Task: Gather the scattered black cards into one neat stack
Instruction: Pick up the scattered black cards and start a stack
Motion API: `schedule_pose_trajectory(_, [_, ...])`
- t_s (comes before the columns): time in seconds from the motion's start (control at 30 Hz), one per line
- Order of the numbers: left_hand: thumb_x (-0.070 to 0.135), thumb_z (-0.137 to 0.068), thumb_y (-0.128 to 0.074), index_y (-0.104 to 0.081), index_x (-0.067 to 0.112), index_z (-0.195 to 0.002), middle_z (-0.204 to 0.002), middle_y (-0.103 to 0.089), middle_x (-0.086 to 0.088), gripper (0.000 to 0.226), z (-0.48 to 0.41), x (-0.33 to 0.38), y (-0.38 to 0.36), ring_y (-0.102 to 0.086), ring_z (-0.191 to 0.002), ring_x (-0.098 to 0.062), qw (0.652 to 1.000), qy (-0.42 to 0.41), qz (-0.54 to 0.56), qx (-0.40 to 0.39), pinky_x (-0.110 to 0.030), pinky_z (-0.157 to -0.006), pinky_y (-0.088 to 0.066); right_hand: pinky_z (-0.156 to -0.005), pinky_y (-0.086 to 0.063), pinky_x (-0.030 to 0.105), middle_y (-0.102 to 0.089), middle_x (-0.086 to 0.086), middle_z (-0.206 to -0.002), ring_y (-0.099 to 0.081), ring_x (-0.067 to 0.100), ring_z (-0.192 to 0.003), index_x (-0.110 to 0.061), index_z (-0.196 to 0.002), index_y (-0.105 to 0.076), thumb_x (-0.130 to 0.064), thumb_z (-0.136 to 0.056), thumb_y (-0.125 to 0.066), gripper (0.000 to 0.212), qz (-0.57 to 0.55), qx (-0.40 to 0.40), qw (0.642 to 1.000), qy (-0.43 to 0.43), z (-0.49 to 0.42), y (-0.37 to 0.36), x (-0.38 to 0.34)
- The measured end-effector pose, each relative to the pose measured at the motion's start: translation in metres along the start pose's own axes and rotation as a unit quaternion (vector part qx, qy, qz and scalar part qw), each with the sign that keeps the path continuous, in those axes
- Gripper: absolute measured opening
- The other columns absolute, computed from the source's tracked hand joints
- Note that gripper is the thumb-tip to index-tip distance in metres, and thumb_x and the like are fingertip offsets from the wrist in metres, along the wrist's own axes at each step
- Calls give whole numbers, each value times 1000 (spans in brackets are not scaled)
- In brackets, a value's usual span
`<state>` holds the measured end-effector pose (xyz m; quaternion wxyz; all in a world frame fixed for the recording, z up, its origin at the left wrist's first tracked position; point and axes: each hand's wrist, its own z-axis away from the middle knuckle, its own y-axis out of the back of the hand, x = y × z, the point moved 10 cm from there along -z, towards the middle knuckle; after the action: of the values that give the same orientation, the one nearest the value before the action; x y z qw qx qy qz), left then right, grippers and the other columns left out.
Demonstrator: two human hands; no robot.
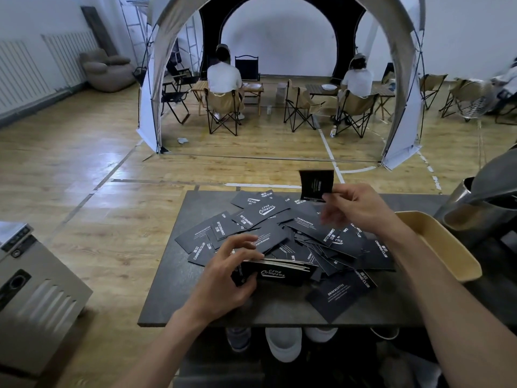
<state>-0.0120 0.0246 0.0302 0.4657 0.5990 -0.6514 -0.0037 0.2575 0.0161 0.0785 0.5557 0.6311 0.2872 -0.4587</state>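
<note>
— On the dark worktop (173, 289), what is lying there?

— Loose black cards (282, 228) are lying spread in an overlapping heap across its middle, printed sides and plain sides mixed, with one card (340, 294) sitting a little apart at the near right edge.

— What is the left hand (223, 278) doing?

— It is gripping a gathered stack (279, 271) at its left end, fingers (240, 243) curling over the top, the stack resting low over the heap.

— And the right hand (355, 204)?

— It is pinching a single card (316, 186) by its lower edge, holding it upright above the far side of the heap.

— Anything beside the cards?

— A tan tray (447, 247) is sitting at the right, near the right forearm, and a metal kettle (481, 203) is standing behind it.
</note>
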Motion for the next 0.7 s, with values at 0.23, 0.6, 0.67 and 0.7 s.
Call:
schedule_pose_trajectory(0.23, [0, -77, -84, -71, 12, -111, -148, -50, -4, 38, -2, 5, 1, -58, -132, -16, 1000, -2, 4, -10, -31, -106, -51, -65, -64, 34, -74, 16, -106, -73, 23, -85, -11, -117, -71, -10, -97, -64, 21, 7, 123, 987, 102, 0, 17, -27])
schedule_pose_trajectory(0.6, [15, -79, -80, -63, 24, -111, -122, -64, 12, 37, 2, -2, 3, -65, -106, -6, 999, 14, -34, 5, -37, -88, -57, -70, -55, 28, -77, 7, -94, -72, 14, -81, -11, -96, -69, -38, -103, -56, 30, 123, -202, 971, 29, 5, -126, -9])
schedule_pose_trajectory(0.67, [17, -78, -80, -59, 27, -115, -105, -64, 18, 44, 4, -5, 6, -66, -91, -3, 999, 35, -18, 14, -34, -78, -58, -77, -58, 29, -78, 2, -99, -75, 18, -91, -9, -103, -72, -28, -94, -72, 21, 110, -137, 982, 64, -14, -116, -11])
schedule_pose_trajectory(0.7, [14, -77, -80, -58, 28, -119, -105, -64, 19, 49, 5, -6, 6, -67, -90, -4, 999, 39, -11, 14, -31, -78, -58, -88, -58, 30, -76, -5, -107, -72, 14, -99, -15, -110, -74, -28, -86, -81, 28, 164, -129, 974, 91, -19, -117, -12])
